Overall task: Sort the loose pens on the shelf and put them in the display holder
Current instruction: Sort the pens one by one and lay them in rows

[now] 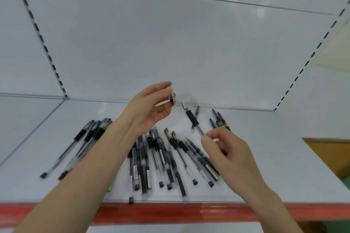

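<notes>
Pens [161, 157] loose on shelf [265, 157] | left hand [149, 108] pinches clear cap [171, 98] | right hand [225, 149] pinches raised pen [193, 121]

Your left hand [151, 108] pinches a pen cap [172, 98]; your right hand [225, 149] holds an uncapped pen [193, 121] above loose pens [161, 157] on the shelf [284, 157]

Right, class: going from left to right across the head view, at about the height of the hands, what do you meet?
Bunch of pens → left hand → cap it pinches → pen gripped by the right hand → right hand → brown box.
</notes>
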Demonstrator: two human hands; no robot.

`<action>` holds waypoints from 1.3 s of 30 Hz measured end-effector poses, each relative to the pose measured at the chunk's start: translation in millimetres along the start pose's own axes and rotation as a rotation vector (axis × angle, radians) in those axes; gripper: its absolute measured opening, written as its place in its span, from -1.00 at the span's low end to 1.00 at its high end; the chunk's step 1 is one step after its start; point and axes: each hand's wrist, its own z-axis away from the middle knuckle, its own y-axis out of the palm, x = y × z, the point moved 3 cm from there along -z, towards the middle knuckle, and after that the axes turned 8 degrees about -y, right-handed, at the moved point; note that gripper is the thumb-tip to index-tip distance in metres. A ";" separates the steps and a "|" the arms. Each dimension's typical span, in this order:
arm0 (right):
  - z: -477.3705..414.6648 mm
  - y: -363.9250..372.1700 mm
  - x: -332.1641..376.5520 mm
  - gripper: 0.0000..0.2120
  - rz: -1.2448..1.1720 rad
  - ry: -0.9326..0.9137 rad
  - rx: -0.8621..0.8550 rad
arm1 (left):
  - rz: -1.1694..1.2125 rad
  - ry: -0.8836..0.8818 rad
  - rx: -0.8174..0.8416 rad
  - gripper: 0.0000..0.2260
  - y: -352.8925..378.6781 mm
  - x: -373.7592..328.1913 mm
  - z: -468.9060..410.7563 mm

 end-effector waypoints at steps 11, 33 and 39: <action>1.7 10.3 11.4 -0.80 0.000 -0.034 0.018 | -0.005 0.086 -0.021 -0.96 3.7 3.4 17.9; -5.5 -9.2 -50.8 -0.71 0.345 0.037 0.013 | -0.658 0.192 -0.186 -0.92 10.0 33.4 -6.1; -10.7 -12.1 -67.5 -0.75 0.705 0.123 0.224 | -0.915 0.199 -0.308 -0.93 -10.0 35.7 -8.9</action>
